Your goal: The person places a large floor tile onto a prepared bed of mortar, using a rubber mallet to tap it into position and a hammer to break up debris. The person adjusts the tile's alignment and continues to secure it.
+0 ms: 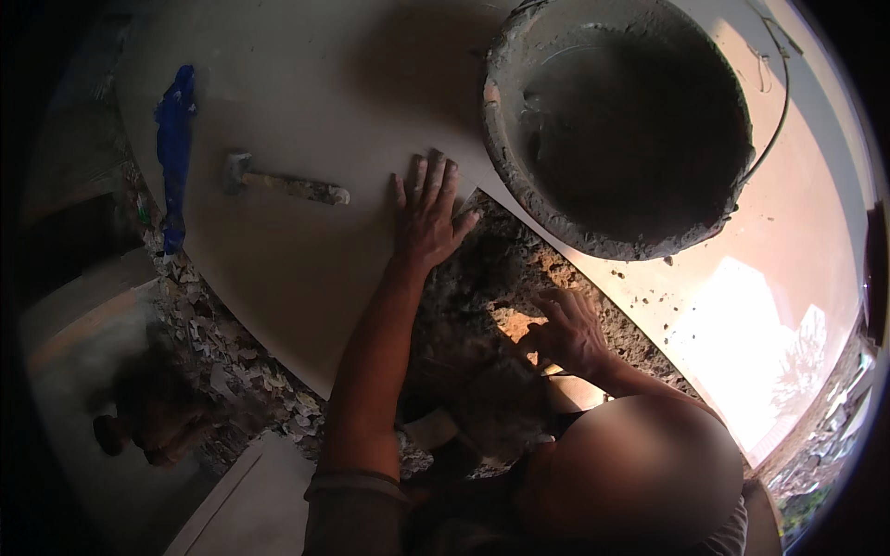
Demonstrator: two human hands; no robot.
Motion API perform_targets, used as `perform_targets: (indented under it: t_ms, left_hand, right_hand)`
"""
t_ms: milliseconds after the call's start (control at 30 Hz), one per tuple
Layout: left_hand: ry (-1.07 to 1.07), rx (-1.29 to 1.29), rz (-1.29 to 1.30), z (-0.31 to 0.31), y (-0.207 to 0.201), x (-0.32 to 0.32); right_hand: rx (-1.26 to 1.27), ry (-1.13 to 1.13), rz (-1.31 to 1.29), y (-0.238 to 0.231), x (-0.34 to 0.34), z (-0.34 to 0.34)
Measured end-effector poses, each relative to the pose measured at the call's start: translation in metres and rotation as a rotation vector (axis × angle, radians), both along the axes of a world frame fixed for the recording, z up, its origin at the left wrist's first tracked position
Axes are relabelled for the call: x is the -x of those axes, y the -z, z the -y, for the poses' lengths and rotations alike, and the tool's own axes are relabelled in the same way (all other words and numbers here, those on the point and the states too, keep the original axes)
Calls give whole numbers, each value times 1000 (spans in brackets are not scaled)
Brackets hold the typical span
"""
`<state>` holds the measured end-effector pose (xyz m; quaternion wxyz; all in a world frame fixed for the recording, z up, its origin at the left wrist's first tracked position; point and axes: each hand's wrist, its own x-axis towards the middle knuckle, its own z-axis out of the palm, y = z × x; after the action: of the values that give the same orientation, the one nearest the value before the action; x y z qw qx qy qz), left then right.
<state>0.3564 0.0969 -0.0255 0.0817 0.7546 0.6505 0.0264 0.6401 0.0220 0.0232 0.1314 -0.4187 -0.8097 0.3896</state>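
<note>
The left hand (428, 222) is spread wide, nothing in it, and appears to lie palm down on the large pale tile (287, 269) by its inner edge. The right hand (567, 335) hangs over the rough strip of dark mortar and rubble (482, 269), fingers bent and loosely apart; its underside is hidden, so I cannot tell whether it pinches anything. If the left hand leans hard there, the tile could tip or crack — an uneven bed under that edge would be the cause. Grit caught between the edges could also chip them or hold them apart. Beyond, the bucket (508, 162) of wet grey mix stands on the second tile (788, 232), near its edge; a knock could spill it. The hammer (287, 183) lies loose on the first tile — liable to slide if that tilts — with a crumpled blue thing (174, 153) farther left.
</note>
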Motion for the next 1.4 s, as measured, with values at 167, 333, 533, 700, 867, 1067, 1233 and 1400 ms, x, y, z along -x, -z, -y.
perform_targets:
  t_ms: [167,333,533,700,867,1067,1233,1400]
  left_hand:
    - [40,-13,-48,11,-2,-2]
    - [29,8,7,2,-7,-7]
    - [-284,-14,387,16,-34,32]
    - [-583,49,407,107,-44,75]
    - [-784,204,196,214,-54,98]
    - [-771,431,0,270,-145,117]
    - [-726,577,-38,332,-226,108]
    - [-1025,431,-11,420,-232,78]
  right_hand:
    - [181,-322,249,16,-49,57]
    - [50,-500,200,48,-67,80]
    - [12,-525,99,44,-73,73]
    - [80,-573,220,22,-82,83]
    - [80,-624,205,21,-73,97]
    - [-147,-665,193,29,-48,90]
    - [-182,-878,126,34,-36,90]
    - [-371,-1030,134,55,-33,86]
